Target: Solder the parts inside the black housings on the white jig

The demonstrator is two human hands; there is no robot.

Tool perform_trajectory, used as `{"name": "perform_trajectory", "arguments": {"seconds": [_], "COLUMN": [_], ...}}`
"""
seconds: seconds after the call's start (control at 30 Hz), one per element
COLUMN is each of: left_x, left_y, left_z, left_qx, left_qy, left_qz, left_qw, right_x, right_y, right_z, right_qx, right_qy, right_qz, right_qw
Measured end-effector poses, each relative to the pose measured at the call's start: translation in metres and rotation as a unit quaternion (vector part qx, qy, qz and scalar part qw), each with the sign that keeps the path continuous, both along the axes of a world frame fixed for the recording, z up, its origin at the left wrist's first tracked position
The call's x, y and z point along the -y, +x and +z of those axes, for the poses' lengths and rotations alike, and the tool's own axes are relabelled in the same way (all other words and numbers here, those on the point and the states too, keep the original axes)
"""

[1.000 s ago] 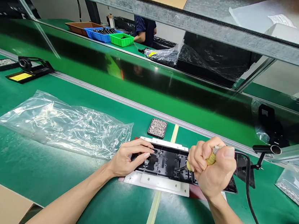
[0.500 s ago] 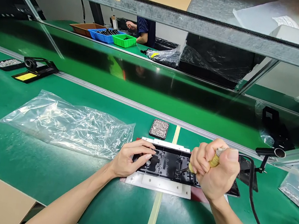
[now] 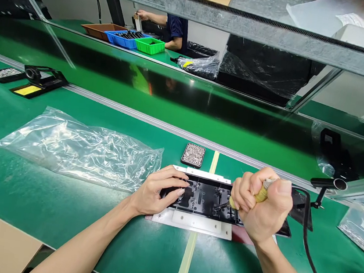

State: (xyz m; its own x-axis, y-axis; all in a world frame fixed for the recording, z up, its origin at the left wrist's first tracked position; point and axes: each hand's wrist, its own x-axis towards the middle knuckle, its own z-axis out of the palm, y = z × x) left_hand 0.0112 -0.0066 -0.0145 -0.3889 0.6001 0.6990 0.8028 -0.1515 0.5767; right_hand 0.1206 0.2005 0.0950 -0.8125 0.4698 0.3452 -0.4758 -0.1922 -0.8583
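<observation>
Your right hand [image 3: 264, 208] is clenched in a fist around the yellow-handled soldering iron [image 3: 259, 194], thumb on top, wrist bent down, so the tip slants onto the black plastic panel [image 3: 205, 199]. A black cable [image 3: 307, 253] runs from the iron past your right forearm. Your left hand [image 3: 155, 193] lies flat on the panel's left end, fingers [image 3: 176, 184] extended and pressing it down, grasping nothing. The panel sits in a white fixture plate [image 3: 191, 222] on the green counter [image 3: 60, 210]. Just behind the panel lies a small tray of screws [image 3: 193, 154]. Left of the panel lies a crumpled clear plastic bag [image 3: 77, 148]. Right of the panel stands a black iron holder [image 3: 327, 185]. Far behind the panel, across a glossy conveyor, a person in a dark shirt [image 3: 175, 31] works beside coloured bins [image 3: 127, 40].
</observation>
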Motion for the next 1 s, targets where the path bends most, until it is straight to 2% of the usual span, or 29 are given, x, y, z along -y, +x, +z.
{"name": "perform_trajectory", "arguments": {"seconds": [0.4,1.0], "left_x": [-0.0009,0.0008], "left_y": [0.0005,0.0003], "left_z": [0.0017,-0.0016], "left_qx": [0.007,0.036], "left_qy": [0.01,-0.012], "left_qz": [-0.021,-0.042], "left_qw": [1.0,0.998], "right_x": [0.0003,-0.0013], "right_y": [0.0005,0.001], "right_z": [0.0006,0.0007], "right_qx": [0.001,0.007], "right_qy": [-0.004,-0.003], "right_qz": [0.0,-0.002], "right_qw": [1.0,1.0]}}
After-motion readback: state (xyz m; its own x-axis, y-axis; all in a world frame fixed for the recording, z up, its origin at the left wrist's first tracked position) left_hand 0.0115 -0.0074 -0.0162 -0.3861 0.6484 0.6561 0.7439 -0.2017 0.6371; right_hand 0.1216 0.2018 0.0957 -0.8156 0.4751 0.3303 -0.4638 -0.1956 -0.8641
